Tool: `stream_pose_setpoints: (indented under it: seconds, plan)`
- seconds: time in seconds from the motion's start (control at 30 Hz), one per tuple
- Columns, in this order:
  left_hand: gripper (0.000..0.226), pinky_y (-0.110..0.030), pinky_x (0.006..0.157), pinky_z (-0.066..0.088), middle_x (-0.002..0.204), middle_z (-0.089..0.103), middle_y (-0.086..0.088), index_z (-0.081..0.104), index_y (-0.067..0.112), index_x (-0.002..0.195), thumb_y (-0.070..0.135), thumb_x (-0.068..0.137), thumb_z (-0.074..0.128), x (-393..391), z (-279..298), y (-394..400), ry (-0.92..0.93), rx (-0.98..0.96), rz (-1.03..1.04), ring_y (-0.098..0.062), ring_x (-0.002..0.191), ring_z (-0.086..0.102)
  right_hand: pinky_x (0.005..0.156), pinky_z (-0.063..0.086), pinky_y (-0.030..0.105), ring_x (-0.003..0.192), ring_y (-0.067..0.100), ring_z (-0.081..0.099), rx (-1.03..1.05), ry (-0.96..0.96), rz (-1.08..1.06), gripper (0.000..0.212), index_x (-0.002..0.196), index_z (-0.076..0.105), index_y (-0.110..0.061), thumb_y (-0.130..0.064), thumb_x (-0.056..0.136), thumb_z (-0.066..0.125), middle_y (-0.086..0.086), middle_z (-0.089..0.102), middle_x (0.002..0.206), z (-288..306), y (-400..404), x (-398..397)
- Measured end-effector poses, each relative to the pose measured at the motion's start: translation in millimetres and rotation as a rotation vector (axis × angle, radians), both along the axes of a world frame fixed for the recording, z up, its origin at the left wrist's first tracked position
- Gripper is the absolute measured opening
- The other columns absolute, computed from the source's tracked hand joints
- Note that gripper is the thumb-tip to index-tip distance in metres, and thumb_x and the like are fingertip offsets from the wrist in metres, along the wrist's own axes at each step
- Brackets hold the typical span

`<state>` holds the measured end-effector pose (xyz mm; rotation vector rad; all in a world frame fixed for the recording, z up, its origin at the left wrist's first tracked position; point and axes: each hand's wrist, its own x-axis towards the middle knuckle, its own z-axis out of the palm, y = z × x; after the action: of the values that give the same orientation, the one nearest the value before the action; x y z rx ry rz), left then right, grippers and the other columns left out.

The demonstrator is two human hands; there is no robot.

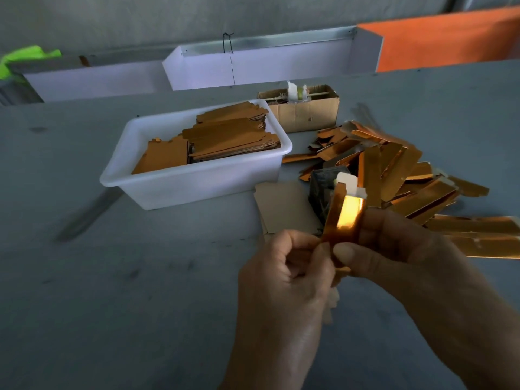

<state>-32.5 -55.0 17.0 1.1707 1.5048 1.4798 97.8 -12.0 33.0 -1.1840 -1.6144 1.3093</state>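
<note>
Fingers (pixel 298 239) clamped on 1 gold carton (pixel 344 215): left hand (pixel 284 277) low, right hand (pixel 408 249) at its side, upright over the near table (pixel 112 277), top flap open. Folded cartons (pixel 394 170) heap at right; blanks (pixel 225 136) stack in the white tub (pixel 197 187), so plenty likely remains.

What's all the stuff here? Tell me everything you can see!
table: one, grey, under everything
tub: one, white, middle of the table
flat cards: a stack, brownish gold, inside the tub
pile of gold boxes: many, shiny gold, heaped right of the tub
cardboard box: one, brown, behind the tub
card sheets: a few, beige, beside the tub's near right corner
panel: one, orange, back right
cloth: one, bright green, back left
gold box: one, shiny gold with white flaps, held up nearest the camera
left hand: one, pinches the gold box's lower end
right hand: one, grips the gold box's right side
</note>
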Motion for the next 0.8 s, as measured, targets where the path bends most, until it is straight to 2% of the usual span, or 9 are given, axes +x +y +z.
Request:
stream_pose_setpoints:
  seconds: [0.1, 0.23, 0.33, 0.37, 0.43, 0.5, 0.53, 0.67, 0.8]
  plan:
    - [0.009, -0.025, 0.055, 0.056, 0.072, 0.072, 0.0, 0.065, 0.025, 0.08, 0.025, 0.08, 0.074, -5, 1, 3, -0.103, -0.069, -0.007, -0.014, 0.062, 0.071, 0.072, 0.05, 0.03, 0.074, 0.007, 0.07, 0.001, -0.004, 0.0, 0.033, 0.087, 0.07, -0.028, -0.037, 0.055, 0.067, -0.006, 0.074, 0.078, -1, 6, 1]
    - [0.019, -0.019, 0.045, 0.047, 0.065, 0.068, 0.001, 0.061, 0.02, 0.091, 0.016, 0.078, 0.074, -13, 4, 9, -0.25, -0.149, -0.064, -0.011, 0.047, 0.061, 0.065, 0.055, 0.024, 0.074, 0.011, 0.071, -0.075, 0.014, 0.094, 0.024, 0.086, 0.072, -0.024, -0.029, 0.063, 0.065, -0.002, 0.075, 0.079, 0, 19, 3]
    - [0.03, -0.022, 0.046, 0.047, 0.07, 0.07, -0.002, 0.064, 0.016, 0.092, 0.03, 0.07, 0.079, -23, 0, 15, -0.344, -0.163, -0.096, -0.013, 0.053, 0.063, 0.062, 0.058, 0.021, 0.075, 0.014, 0.072, -0.12, 0.082, 0.115, 0.027, 0.09, 0.072, -0.021, -0.028, 0.064, 0.066, 0.001, 0.075, 0.082, 1, 29, 2]
    - [0.027, -0.025, 0.05, 0.05, 0.074, 0.073, -0.002, 0.066, 0.017, 0.088, 0.034, 0.072, 0.079, -27, -5, 17, -0.276, -0.157, -0.058, -0.014, 0.06, 0.067, 0.06, 0.057, 0.021, 0.075, 0.015, 0.072, -0.134, 0.122, 0.071, 0.03, 0.092, 0.071, -0.019, -0.027, 0.064, 0.066, 0.001, 0.075, 0.083, 1, 35, 2]
    - [0.016, -0.033, 0.066, 0.055, 0.077, 0.073, 0.002, 0.067, 0.022, 0.082, 0.037, 0.079, 0.074, -39, -20, 22, 0.099, -0.179, 0.089, -0.012, 0.073, 0.069, 0.068, 0.056, 0.028, 0.078, 0.015, 0.072, -0.137, 0.175, -0.098, 0.028, 0.094, 0.068, -0.019, -0.028, 0.067, 0.065, -0.001, 0.075, 0.085, -3, 51, 4]
    - [0.016, -0.031, 0.076, 0.051, 0.083, 0.069, 0.007, 0.065, 0.025, 0.085, 0.041, 0.083, 0.068, -49, -32, 25, 0.512, -0.263, 0.207, -0.01, 0.083, 0.066, 0.076, 0.055, 0.035, 0.081, 0.015, 0.072, -0.102, 0.195, -0.31, 0.016, 0.093, 0.066, -0.021, -0.026, 0.078, 0.067, 0.0, 0.074, 0.087, -5, 71, 8]
    - [0.022, -0.029, 0.077, 0.049, 0.088, 0.067, 0.007, 0.064, 0.024, 0.089, 0.046, 0.083, 0.066, -52, -36, 26, 0.617, -0.312, 0.209, -0.011, 0.087, 0.064, 0.076, 0.056, 0.036, 0.081, 0.015, 0.072, -0.081, 0.205, -0.4, 0.01, 0.093, 0.065, -0.022, -0.024, 0.083, 0.066, 0.001, 0.074, 0.087, -6, 81, 12]
    - [0.039, -0.027, 0.071, 0.043, 0.095, 0.061, 0.006, 0.059, 0.023, 0.094, 0.058, 0.077, 0.067, -53, -45, 36, 0.621, -0.473, 0.104, -0.013, 0.091, 0.059, 0.057, 0.054, 0.02, 0.071, 0.004, 0.07, -0.049, 0.168, -0.663, 0.006, 0.094, 0.065, -0.024, -0.023, 0.088, 0.064, 0.0, 0.072, 0.09, -11, 109, 26]
    - [0.029, -0.022, 0.061, 0.043, 0.082, 0.063, 0.007, 0.058, 0.023, 0.08, 0.044, 0.075, 0.076, -52, -47, 45, 0.454, -0.496, 0.095, -0.008, 0.079, 0.059, 0.062, 0.048, 0.029, 0.077, 0.025, 0.061, -0.181, -0.17, -0.765, 0.039, 0.119, 0.056, -0.006, -0.029, 0.087, 0.062, 0.017, 0.064, 0.108, -22, 125, 39]
